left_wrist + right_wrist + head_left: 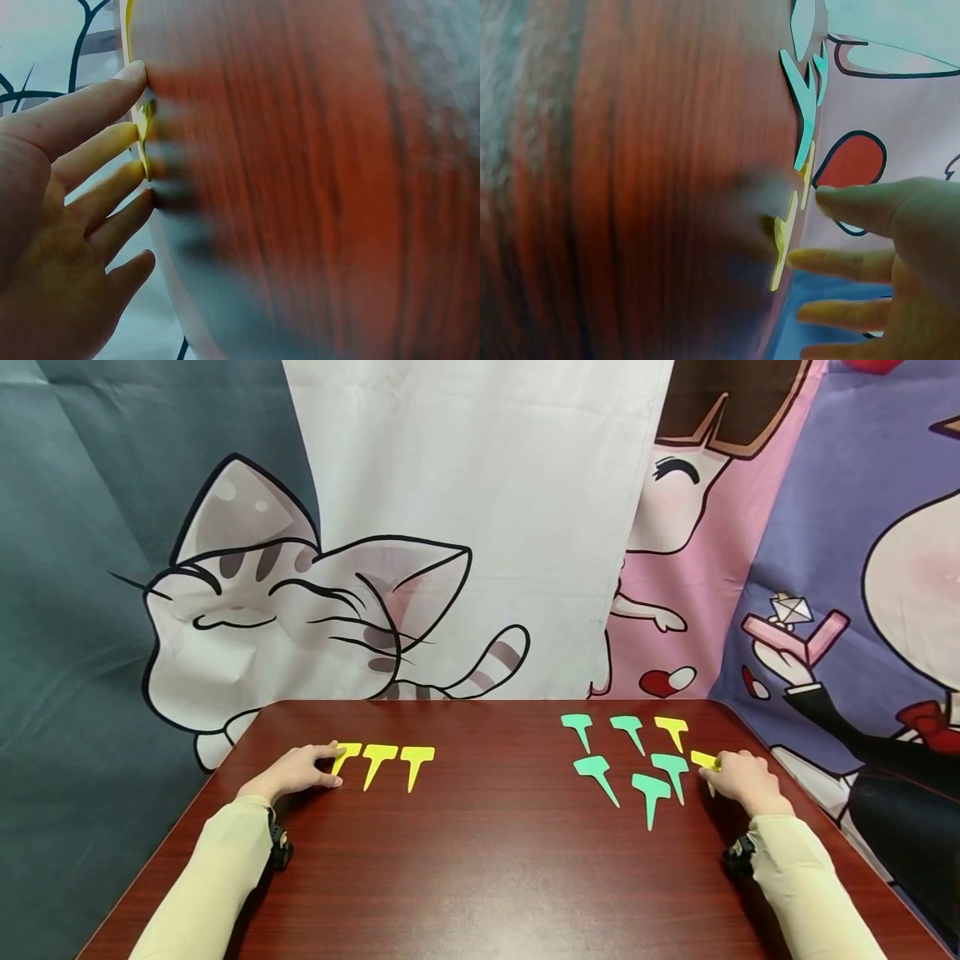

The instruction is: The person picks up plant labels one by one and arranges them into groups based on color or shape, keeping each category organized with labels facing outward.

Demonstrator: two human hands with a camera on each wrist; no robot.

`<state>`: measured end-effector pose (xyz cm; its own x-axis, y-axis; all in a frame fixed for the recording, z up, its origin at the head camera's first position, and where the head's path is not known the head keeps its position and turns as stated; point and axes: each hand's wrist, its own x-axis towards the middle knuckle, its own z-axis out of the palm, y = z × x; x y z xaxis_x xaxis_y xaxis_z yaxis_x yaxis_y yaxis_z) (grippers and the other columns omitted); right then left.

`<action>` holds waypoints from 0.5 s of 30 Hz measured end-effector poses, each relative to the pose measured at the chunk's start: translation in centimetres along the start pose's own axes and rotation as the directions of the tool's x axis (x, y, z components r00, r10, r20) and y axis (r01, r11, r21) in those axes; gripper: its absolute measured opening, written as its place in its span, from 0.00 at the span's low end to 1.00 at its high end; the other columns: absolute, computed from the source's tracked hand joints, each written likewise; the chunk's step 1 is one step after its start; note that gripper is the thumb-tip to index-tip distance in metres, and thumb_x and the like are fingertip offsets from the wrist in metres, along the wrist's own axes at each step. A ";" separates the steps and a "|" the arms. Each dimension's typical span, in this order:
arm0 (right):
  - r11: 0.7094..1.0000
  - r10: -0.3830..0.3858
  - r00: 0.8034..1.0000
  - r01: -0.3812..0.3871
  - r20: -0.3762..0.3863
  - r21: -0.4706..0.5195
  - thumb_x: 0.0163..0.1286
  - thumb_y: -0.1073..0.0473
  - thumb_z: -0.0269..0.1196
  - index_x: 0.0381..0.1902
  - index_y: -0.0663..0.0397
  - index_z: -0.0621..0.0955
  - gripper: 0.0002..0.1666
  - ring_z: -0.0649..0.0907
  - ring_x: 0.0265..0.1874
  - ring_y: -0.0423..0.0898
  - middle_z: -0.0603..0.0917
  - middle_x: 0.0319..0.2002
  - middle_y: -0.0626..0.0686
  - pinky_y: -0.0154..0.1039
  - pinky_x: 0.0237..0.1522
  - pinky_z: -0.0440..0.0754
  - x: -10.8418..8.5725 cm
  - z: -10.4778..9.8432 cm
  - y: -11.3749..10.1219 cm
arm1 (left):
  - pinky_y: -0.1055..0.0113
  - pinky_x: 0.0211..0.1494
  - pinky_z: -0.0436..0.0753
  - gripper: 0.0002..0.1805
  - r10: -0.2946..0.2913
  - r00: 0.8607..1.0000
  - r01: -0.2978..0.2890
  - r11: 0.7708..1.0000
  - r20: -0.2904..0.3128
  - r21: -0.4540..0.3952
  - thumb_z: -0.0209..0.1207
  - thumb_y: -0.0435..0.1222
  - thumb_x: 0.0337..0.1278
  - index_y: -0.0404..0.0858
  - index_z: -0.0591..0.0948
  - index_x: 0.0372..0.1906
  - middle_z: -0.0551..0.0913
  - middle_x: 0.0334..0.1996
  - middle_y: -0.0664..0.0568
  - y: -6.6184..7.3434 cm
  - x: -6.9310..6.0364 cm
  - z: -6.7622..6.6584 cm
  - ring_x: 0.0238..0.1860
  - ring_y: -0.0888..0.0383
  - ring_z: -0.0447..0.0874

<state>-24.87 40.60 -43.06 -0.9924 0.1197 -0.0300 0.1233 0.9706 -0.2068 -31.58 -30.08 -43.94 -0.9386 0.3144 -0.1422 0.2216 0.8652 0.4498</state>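
Wooden table [465, 868], two hands, small tags: yellow-from-green sorting looks partway done.
Left hand [298, 772], fingers loosely extended, touches the leftmost of three yellow tags [379, 752]; right hand [746, 782], ungripped, is over one yellow tag [702, 760], contact unclear. Another yellow tag [671, 725] lies near five green tags [650, 787], probably also left.

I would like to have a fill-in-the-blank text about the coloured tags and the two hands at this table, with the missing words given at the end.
The left hand is at one end of a row of ____ yellow tags.
The green tags number ____ in total.
The right hand is at a tag coloured ____.
The green tags all lie nearer to the ____ hand.

Missing words: three; five; yellow; right.
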 end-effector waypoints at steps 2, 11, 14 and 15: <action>0.999 0.035 0.999 -0.035 0.023 0.004 0.64 0.47 0.57 0.27 0.62 0.77 0.22 0.68 0.40 0.75 0.72 0.36 0.72 0.63 0.30 0.72 -0.1 -0.1 -0.1 | 0.35 0.66 0.58 0.39 0.003 1.000 -0.003 1.000 -0.003 0.000 0.66 0.48 0.51 0.37 0.70 0.67 0.60 0.70 0.38 0.0 0.0 0.0 0.70 0.31 0.52; 0.983 0.181 0.983 -0.181 0.026 0.035 0.59 0.50 0.62 0.44 0.81 0.73 0.33 0.62 0.45 0.83 0.63 0.44 0.86 0.75 0.42 0.66 0.2 -0.2 -0.8 | 0.35 0.66 0.58 0.39 0.008 1.000 -0.008 1.000 0.003 -0.018 0.66 0.48 0.51 0.37 0.69 0.67 0.59 0.71 0.37 0.0 -0.1 0.1 0.70 0.31 0.51; 0.978 0.205 0.979 -0.205 0.020 0.047 0.58 0.50 0.63 0.45 0.82 0.72 0.35 0.62 0.46 0.84 0.62 0.45 0.88 0.77 0.43 0.64 0.3 -0.1 -0.7 | 0.35 0.66 0.58 0.39 0.001 1.000 -0.001 1.000 0.003 -0.017 0.66 0.48 0.51 0.37 0.69 0.67 0.59 0.71 0.38 0.0 -0.1 0.0 0.70 0.31 0.51; 0.977 0.208 0.978 -0.209 0.017 0.052 0.58 0.50 0.62 0.44 0.82 0.72 0.35 0.62 0.46 0.84 0.62 0.45 0.88 0.77 0.43 0.64 0.4 -0.1 -0.7 | 0.35 0.66 0.58 0.40 -0.001 1.000 0.001 1.000 0.004 -0.014 0.66 0.48 0.51 0.37 0.69 0.67 0.59 0.71 0.38 0.0 -0.1 0.0 0.70 0.31 0.51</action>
<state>-25.33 40.02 -42.85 -0.9447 0.3156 -0.0892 0.3279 0.9118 -0.2470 -31.53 -30.09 -43.92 -0.9378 0.3148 -0.1461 0.2167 0.8600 0.4620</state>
